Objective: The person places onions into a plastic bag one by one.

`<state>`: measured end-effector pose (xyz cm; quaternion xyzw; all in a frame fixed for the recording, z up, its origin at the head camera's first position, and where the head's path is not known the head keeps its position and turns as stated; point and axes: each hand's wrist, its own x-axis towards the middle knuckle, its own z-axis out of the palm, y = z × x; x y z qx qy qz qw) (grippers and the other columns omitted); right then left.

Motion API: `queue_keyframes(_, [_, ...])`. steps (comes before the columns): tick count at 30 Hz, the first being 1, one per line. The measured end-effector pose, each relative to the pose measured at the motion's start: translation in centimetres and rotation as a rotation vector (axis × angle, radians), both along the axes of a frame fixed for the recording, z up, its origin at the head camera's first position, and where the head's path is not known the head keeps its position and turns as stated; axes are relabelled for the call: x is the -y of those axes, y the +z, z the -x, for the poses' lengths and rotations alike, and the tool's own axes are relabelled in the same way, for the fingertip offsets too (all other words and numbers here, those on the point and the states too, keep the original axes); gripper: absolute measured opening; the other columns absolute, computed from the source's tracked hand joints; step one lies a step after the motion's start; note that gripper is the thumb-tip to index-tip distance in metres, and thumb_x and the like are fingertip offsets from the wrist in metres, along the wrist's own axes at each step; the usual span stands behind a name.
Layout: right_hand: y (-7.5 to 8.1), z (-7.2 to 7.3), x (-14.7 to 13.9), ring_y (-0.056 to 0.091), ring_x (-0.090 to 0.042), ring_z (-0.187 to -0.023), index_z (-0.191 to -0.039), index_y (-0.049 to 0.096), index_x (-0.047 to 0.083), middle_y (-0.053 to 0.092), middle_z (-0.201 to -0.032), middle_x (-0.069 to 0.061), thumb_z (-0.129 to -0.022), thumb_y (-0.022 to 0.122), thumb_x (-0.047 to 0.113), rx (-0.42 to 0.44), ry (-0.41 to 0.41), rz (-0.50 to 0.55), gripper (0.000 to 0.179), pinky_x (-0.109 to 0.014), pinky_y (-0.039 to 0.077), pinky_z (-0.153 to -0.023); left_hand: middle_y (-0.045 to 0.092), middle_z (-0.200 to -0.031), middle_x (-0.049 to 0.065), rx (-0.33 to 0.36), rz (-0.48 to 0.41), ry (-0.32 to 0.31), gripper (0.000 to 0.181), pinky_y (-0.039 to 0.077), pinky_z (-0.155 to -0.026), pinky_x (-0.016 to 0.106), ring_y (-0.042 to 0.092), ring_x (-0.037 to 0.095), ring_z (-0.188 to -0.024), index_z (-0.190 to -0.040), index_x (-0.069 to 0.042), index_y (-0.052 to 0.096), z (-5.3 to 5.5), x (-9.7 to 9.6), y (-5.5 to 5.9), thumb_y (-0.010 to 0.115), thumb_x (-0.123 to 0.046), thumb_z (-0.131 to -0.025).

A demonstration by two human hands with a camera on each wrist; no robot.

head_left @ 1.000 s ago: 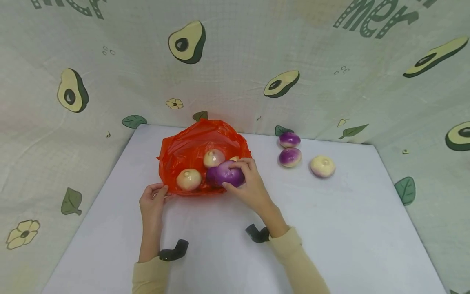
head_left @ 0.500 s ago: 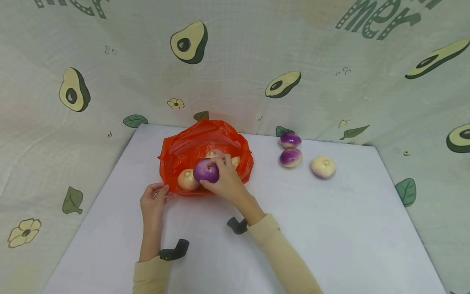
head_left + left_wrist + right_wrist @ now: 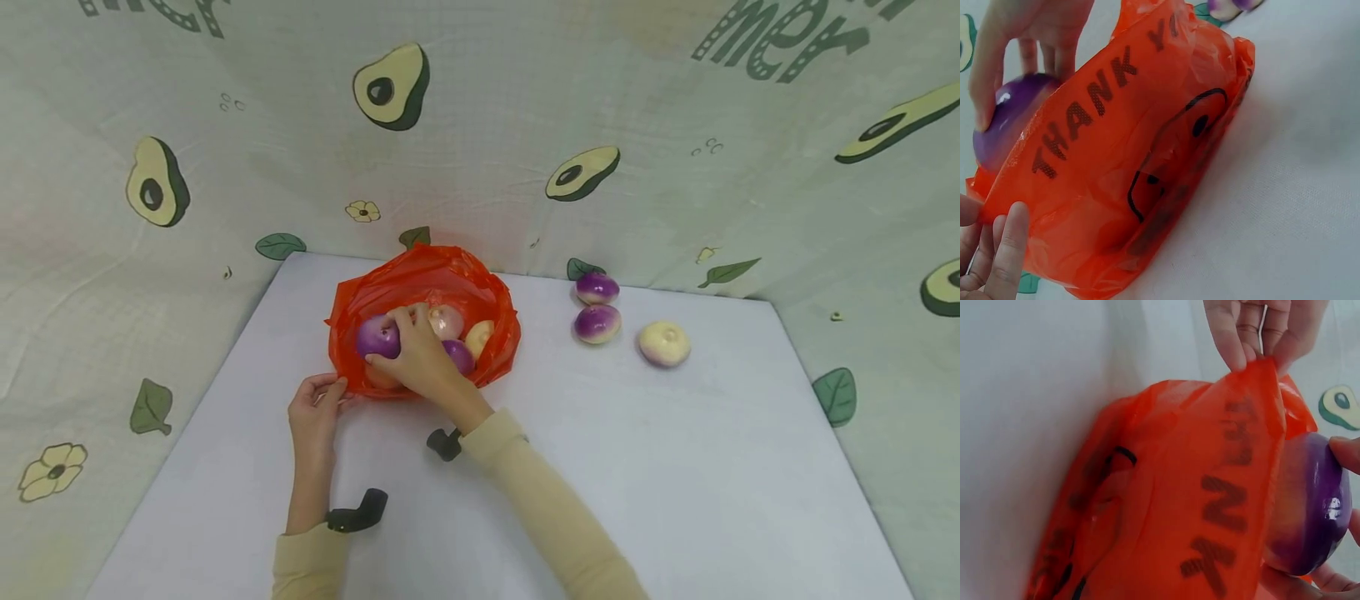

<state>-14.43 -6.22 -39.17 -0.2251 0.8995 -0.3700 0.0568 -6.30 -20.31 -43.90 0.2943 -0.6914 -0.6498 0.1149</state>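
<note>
The purple turnip point(image 3: 377, 337) sat in the left part of the red bag's mouth, its lower part behind the near wall of the red bag point(image 3: 420, 279), with the right hand point(image 3: 420, 353) gripping it, thumb on the near side and fingers curled over the far side. Just below it showed a pale turnip point(image 3: 381, 378), partly hidden, and whether the two touched I could not tell. To the right of the right hand, inside the bag, lay a pinkish turnip point(image 3: 447, 322) toward the far side, a second purple turnip point(image 3: 459, 356) nearer, and a yellowish turnip point(image 3: 480, 339) farthest right. The left hand point(image 3: 312, 408), apart from the right one, pinched the bag's edge at its near left corner between thumb and fingers. The bag's near wall carried dark printing (the word THANK read clearly in the left wrist view, above a drawn pair of eyes). Well to the right of the bag, a far purple-and-white turnip point(image 3: 597, 288) lay just beyond a nearer purple-and-white turnip point(image 3: 597, 324), and a cream turnip point(image 3: 664, 344) lay right of them. All rested on a white table point(image 3: 712, 467), with a pale cloth point(image 3: 480, 100) of avocados and leaves hanging at the far side.
</note>
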Motion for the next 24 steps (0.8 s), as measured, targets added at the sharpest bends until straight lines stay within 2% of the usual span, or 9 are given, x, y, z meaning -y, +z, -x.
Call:
queue_keyframes(6, [-0.4, 0.4, 1.7, 0.046, -0.021, -0.112, -0.116, 0.040, 0.021, 0.036, -0.119, -0.005, -0.082, 0.069, 0.037, 0.022, -0.016, -0.015, 0.047, -0.038, 0.051, -0.093, 0.056, -0.086, -0.004, -0.008, -0.007, 0.002, 0.025, 0.055, -0.074, 0.019, 0.064, 0.005, -0.073, -0.110, -0.005, 0.053, -0.1, -0.1, 0.3, 0.057, -0.022, -0.093])
queue_keyframes(12, [-0.9, 0.6, 2.9, 0.046, -0.019, -0.110, -0.114, 0.039, 0.021, 0.035, -0.118, -0.005, -0.082, 0.069, 0.037, 0.037, -0.032, -0.051, 0.046, -0.034, 0.052, -0.091, 0.056, -0.087, -0.003, -0.014, -0.001, -0.005, 0.030, 0.054, -0.074, 0.018, 0.064, 0.005, -0.073, -0.113, -0.002, 0.052, 0.0, 0.0, 0.1, 0.057, -0.024, -0.093])
queue_keyframes(17, [-1.2, 0.6, 3.5, 0.045, -0.019, -0.112, -0.116, 0.039, 0.022, 0.036, -0.121, -0.005, -0.082, 0.068, 0.039, 0.024, -0.027, -0.117, 0.048, -0.034, 0.052, -0.091, 0.057, -0.087, -0.001, -0.058, -0.021, 0.013, 0.027, 0.055, -0.071, 0.019, 0.065, 0.006, -0.072, -0.108, -0.004, 0.055, -0.2, -0.1, -0.2, 0.059, -0.024, -0.091])
queue_keyframes(20, [-1.3, 0.8, 3.7, 0.046, -0.020, -0.113, -0.119, 0.039, 0.021, 0.036, -0.123, -0.006, -0.082, 0.068, 0.039, 0.009, -0.010, -0.158, 0.050, -0.034, 0.051, -0.093, 0.057, -0.090, 0.002, -0.042, -0.020, 0.014, 0.027, 0.055, -0.072, 0.019, 0.065, 0.006, -0.072, -0.108, -0.004, 0.055, -0.1, -0.1, -0.2, 0.059, -0.025, -0.091])
queue_keyframes(22, [-1.4, 0.8, 3.8, 0.047, -0.020, -0.114, -0.120, 0.038, 0.020, 0.035, -0.123, -0.007, -0.083, 0.068, 0.039, -0.001, 0.002, -0.178, 0.051, -0.035, 0.051, -0.094, 0.058, -0.094, 0.004, -0.051, -0.021, 0.022, 0.033, 0.055, -0.071, 0.018, 0.066, 0.008, -0.074, -0.108, -0.007, 0.056, 0.5, 0.8, -2.8, 0.062, -0.033, -0.088])
queue_keyframes(24, [-1.4, 0.8, 3.9, 0.047, -0.020, -0.114, -0.120, 0.038, 0.020, 0.035, -0.122, -0.006, -0.083, 0.067, 0.038, -0.002, 0.013, -0.185, 0.051, -0.034, 0.050, -0.094, 0.058, -0.096, 0.004, -0.038, -0.014, 0.020, 0.036, 0.055, -0.072, 0.018, 0.066, 0.008, -0.076, -0.110, -0.009, 0.056, 0.7, 1.1, -3.5, 0.062, -0.036, -0.088])
